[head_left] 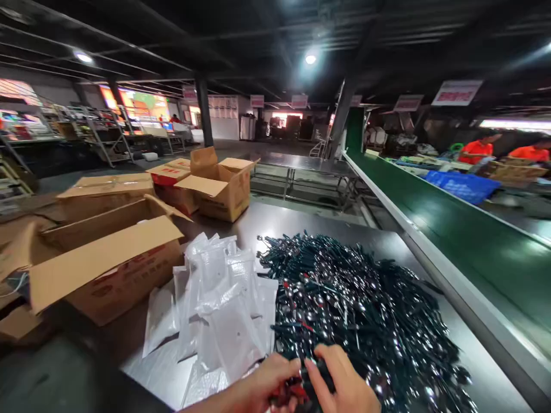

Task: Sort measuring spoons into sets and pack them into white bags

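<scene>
Left fingers (pixel 286 368) and right fingers (pixel 319 385) clasp dark pieces (pixel 304 381) beside white pouches (pixel 232 330), nearest carton's (pixel 133 278) contents unclear.

Left hand (pixel 278 378) and right hand (pixel 342 381) around dark utensils (pixel 306 384)

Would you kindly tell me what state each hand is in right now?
Left hand: closed around dark pieces, partly hidden.
Right hand: fingers bent at the same pieces; whether its grip is closed cannot be told.
</scene>
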`<state>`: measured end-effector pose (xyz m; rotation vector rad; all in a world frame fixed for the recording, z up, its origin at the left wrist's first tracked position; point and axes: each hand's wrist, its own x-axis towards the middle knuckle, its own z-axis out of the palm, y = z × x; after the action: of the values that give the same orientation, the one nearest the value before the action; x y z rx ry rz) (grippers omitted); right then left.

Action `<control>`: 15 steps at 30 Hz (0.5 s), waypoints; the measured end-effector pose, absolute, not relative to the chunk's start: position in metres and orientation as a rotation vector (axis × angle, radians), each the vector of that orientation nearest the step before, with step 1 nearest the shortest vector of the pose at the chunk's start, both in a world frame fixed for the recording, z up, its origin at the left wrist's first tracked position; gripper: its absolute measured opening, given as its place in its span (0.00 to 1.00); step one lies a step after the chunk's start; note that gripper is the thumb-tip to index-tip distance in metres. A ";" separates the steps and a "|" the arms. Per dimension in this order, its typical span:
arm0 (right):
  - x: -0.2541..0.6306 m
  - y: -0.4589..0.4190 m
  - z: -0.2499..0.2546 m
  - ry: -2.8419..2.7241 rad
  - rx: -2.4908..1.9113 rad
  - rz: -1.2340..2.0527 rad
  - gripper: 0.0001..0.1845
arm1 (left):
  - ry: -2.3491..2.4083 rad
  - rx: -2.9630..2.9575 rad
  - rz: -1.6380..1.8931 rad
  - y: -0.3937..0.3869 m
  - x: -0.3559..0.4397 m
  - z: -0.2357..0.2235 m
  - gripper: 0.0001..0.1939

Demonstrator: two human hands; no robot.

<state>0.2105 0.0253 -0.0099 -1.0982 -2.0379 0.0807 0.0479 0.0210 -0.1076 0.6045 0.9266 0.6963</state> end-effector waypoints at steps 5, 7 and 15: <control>0.211 0.006 0.015 -1.613 -1.217 0.452 0.18 | 0.864 0.540 0.944 0.016 0.037 -0.078 0.31; 0.210 0.001 0.016 -1.566 -1.174 0.450 0.16 | 0.834 0.507 0.980 0.017 0.034 -0.069 0.29; 0.196 -0.005 0.009 -1.572 -1.058 0.483 0.11 | 0.896 0.538 0.942 0.009 0.033 -0.059 0.24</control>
<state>0.1955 -0.0048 0.0091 -1.0576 -1.5722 0.4830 0.0335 0.0093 -0.0586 0.5383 0.8962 0.9421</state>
